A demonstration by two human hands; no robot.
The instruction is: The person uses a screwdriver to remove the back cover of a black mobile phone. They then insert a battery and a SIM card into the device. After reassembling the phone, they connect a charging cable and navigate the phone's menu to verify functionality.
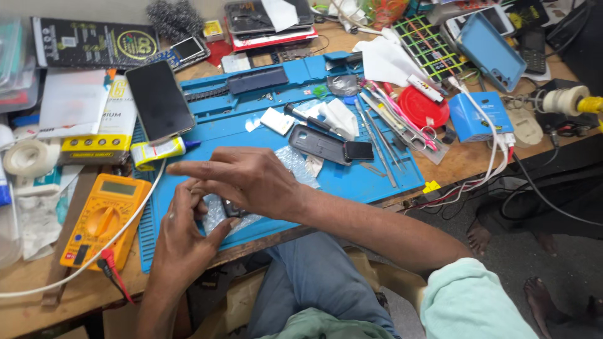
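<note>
On the far left of the desk [25, 295] lie a roll of white tape [28, 157] and, nearer the edge, a yellow multimeter [103, 216] with a white cable [135, 210] running across its corner. Just right of it begins the blue work mat [377, 179], with a dark phone [159, 100] propped at its upper left corner and a small glue tube [157, 152] below that.

The left hand [182, 242] rests on the mat's near edge, thumb and fingers bent around a small dark part [231, 209] that sits on a piece of clear bubble wrap [295, 164]; its grip looks loosely closed on the part, though the other hand covers most of the contact. The right hand [248, 179] lies over it from above, forefinger stretched out to the left, the rest curled down; whether it pinches anything I cannot tell.

The step in hand seems to be fine fingertip work on that part, steadied against the mat. It calls for a firm hold below and a light touch above.

Further right lie a grey phone cover [317, 144], tweezers and picks [383, 135], a red lid [422, 107] and a blue box [474, 116].
</note>
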